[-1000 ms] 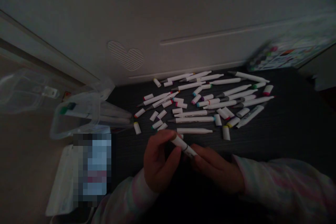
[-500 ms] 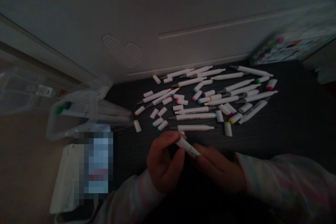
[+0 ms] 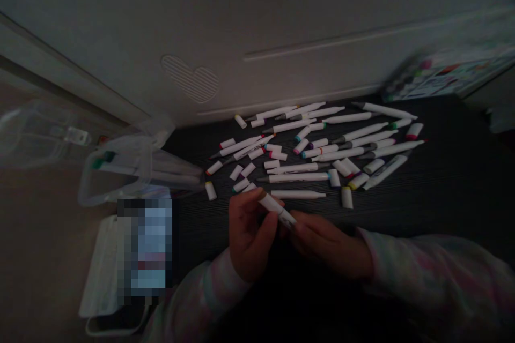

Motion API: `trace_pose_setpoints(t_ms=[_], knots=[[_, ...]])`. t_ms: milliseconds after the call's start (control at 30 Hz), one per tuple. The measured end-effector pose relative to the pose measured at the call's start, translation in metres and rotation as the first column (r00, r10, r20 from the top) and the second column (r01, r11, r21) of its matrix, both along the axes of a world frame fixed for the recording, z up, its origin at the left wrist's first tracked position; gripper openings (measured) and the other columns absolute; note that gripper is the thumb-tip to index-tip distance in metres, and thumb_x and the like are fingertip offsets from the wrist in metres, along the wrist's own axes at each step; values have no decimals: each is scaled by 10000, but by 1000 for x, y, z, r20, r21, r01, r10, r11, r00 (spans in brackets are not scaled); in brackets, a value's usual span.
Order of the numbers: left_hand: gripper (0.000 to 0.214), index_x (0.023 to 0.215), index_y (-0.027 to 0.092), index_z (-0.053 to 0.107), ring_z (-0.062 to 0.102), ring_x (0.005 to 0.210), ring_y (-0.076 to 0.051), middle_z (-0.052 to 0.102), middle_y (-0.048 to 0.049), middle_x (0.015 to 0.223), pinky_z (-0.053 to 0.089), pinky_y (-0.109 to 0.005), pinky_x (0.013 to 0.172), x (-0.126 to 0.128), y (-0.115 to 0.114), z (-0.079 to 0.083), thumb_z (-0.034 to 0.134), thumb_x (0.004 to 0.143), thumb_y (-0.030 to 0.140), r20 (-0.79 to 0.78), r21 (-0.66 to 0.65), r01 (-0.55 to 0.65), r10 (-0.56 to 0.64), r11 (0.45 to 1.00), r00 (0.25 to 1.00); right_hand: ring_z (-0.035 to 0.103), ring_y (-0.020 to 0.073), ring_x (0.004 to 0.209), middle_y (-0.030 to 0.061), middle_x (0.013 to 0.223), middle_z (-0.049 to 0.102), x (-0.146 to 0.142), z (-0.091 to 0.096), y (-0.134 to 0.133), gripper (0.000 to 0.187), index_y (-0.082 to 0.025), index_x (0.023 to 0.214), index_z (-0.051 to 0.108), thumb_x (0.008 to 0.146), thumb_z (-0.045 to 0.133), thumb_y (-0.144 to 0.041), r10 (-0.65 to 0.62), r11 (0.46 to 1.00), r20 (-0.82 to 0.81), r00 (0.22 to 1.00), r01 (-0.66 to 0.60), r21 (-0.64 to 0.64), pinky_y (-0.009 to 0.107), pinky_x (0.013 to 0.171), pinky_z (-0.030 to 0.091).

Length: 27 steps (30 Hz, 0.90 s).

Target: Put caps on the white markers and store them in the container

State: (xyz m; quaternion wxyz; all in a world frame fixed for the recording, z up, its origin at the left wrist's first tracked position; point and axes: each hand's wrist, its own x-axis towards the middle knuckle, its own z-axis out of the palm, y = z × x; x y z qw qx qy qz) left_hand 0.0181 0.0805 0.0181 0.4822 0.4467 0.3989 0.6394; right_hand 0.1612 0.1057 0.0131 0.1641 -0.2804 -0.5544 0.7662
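Between my hands, near the front of the dark tabletop, is a white marker (image 3: 277, 210) with a brownish end. My left hand (image 3: 251, 236) has its fingers closed around that brownish end. My right hand (image 3: 328, 244) grips the marker's other end, which its fingers partly hide. Just beyond lie several uncapped white markers (image 3: 300, 177) with grey collars, most of them roughly sideways. Loose white caps (image 3: 210, 191) with coloured ends are scattered among them, and a yellow-ended cap (image 3: 346, 198) lies beyond my right hand.
At left, a clear plastic case (image 3: 115, 187) lies with its lid open and a few markers inside. A blurred-out lit screen (image 3: 148, 252) and a white object (image 3: 100, 268) lie in front of it. A marker package (image 3: 446, 77) leans at back right against the pale wall panel (image 3: 301, 21).
Both hands and the held marker have shifted slightly left and away from me. Both hands keep their hold on the marker; the things on the table look unchanged.
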Motion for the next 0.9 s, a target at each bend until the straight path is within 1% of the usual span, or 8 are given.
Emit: trace_pose_setpoints(t_ms=[167, 267, 367, 467, 533, 633, 767, 900], knots=[[297, 1029, 285, 472, 528, 555, -59, 613, 14, 786, 437, -150, 469, 5, 1, 1, 537, 772, 152, 127, -225, 41, -13, 974, 992, 344, 53, 354, -54, 452, 405, 0, -1, 2, 525, -139, 789, 500, 845, 187, -556, -34, 989, -30, 999, 29, -143, 169, 345, 278], [299, 1012, 287, 491, 540, 550, -59, 601, 38, 728, 448, -141, 461, 1, 4, 1, 569, 750, 163, 161, -268, 5, 40, 963, 986, 387, 56, 394, -40, 509, 445, 0, -2, 2, 512, -130, 856, 527, 837, 244, -556, -48, 984, -35, 998, 41, -175, 165, 363, 311], [321, 1012, 279, 508, 582, 641, -66, 621, 35, 767, 490, -148, 561, -4, 8, 2, 594, 730, 153, 157, -249, -62, 104, 966, 982, 402, 56, 439, -35, 562, 449, 0, -2, 2, 466, -130, 878, 529, 829, 311, -539, -35, 990, -6, 999, 34, -136, 163, 383, 318], [343, 1034, 276, 513, 597, 678, -67, 636, 23, 798, 501, -157, 626, -10, 8, 6, 592, 729, 141, 71, -180, -139, 154, 974, 986, 407, 66, 473, -28, 574, 458, -1, 0, 4, 433, -131, 837, 525, 848, 304, -503, 5, 999, 46, 999, -3, -45, 180, 428, 333], [369, 1061, 269, 509, 605, 686, -80, 631, 5, 830, 505, -165, 621, -14, 4, 10, 584, 729, 127, -53, -101, -225, 221, 969, 974, 446, 87, 563, -6, 631, 489, -3, 3, 5, 396, -134, 778, 532, 865, 310, -452, -5, 996, 83, 997, -2, 88, 206, 524, 375], [445, 1108, 239, 497, 604, 685, -108, 606, -23, 834, 506, -184, 594, -19, -6, 19, 583, 700, 85, -302, 106, -321, 338, 941, 891, 503, 131, 752, 30, 774, 545, -4, 8, 5, 344, -146, 794, 555, 879, 317, -380, -35, 974, 117, 993, 8, 226, 257, 712, 403], [475, 1108, 198, 495, 576, 675, -139, 588, -36, 790, 502, -235, 579, -19, -10, 39, 575, 662, 57, -503, 390, -149, 346, 909, 792, 522, 161, 844, 46, 848, 570, -5, 10, 3, 304, -156, 878, 563, 874, 338, -361, -28, 969, 128, 991, -5, 245, 290, 790, 400], [471, 1083, 176, 495, 556, 653, -137, 567, -25, 732, 489, -252, 573, -10, 1, 59, 563, 642, 27, -522, 446, -97, 346, 890, 780, 530, 162, 843, 44, 854, 577, -5, 7, 2, 308, -164, 877, 567, 876, 331, -361, -6, 972, 127, 992, -25, 235, 296, 797, 406]])
